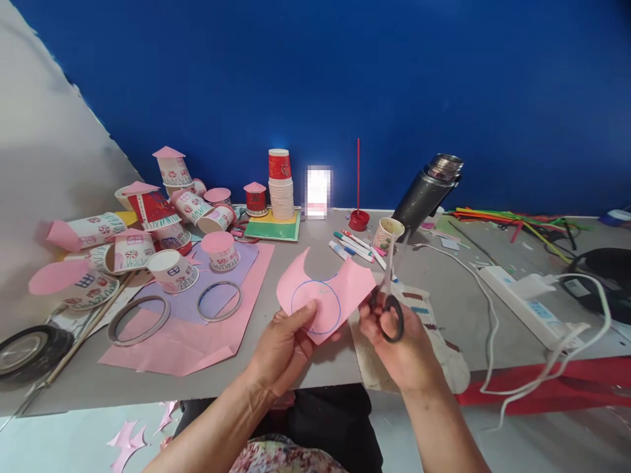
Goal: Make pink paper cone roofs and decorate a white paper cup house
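My left hand [290, 338] pinches a piece of pink paper [352, 286] between thumb and fingers, above the front of the table. A blue circle is drawn on the paper, and a curved notch is cut out of its far edge. At the paper's right corner, my right hand [397, 341] is closed around the black handles of a pair of scissors [393, 318]. Their blades point up and away, parted and somewhat blurred, beside the paper rather than across it. Under the right hand lies a cream cloth [451, 368] with coloured patches.
Decorated paper cups [172, 269] with pink tops crowd the left, near two rings [139, 320] on pink and purple sheets. Stacked cups [282, 197], markers [357, 246] and a dark thermos [419, 197] stand or lie behind. A power strip [525, 309] with white cables occupies the right.
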`<state>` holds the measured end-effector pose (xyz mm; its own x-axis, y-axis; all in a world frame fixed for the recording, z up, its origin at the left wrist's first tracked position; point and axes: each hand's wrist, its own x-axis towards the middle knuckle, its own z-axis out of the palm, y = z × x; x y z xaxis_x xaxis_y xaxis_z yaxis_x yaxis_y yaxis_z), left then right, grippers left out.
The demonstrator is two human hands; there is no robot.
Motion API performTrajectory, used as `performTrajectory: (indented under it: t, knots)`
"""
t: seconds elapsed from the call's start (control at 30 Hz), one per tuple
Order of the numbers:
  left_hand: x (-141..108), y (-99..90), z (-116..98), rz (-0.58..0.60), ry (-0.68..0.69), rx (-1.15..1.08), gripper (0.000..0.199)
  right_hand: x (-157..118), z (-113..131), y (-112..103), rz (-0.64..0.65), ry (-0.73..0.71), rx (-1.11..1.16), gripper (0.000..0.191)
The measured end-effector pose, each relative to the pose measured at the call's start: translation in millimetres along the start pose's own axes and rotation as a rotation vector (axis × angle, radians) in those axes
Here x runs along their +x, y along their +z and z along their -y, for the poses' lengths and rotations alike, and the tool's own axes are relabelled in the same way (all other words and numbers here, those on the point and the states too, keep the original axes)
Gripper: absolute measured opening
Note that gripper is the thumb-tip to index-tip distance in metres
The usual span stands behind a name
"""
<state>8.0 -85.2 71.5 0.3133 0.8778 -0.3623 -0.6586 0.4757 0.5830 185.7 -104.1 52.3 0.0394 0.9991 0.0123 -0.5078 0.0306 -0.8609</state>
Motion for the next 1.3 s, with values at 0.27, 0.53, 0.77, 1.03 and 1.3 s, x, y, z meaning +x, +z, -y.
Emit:
performTrajectory:
  t: [0.27,0.53,0.77,1.03,1.3]
  knots:
    - [-7,9.0,-5,-0.133,0.169,-0.103,0.023,-56,-33,9,0.114,0.161,-0.417,0.059]
    - [-4,13.2,-2,-0.124,0.194,-0.113,0.016,-53,-37,14,0.1,0.158,-0.532,0.057]
    - [-7,14.8,-4,-0.11,0.23,-0.118,0.019,-55,-45,15,0.102,0.147,-0.531,0.058]
    - [-13,16.5,4,-0.133,0.178,-0.106,0.021,-52,-40,18,0.084,0.192,-0.414,0.05]
    - [-13,16.1,4,-0.126,0.191,-0.107,0.024,-50,-40,18,0.079,0.2,-0.425,0.051]
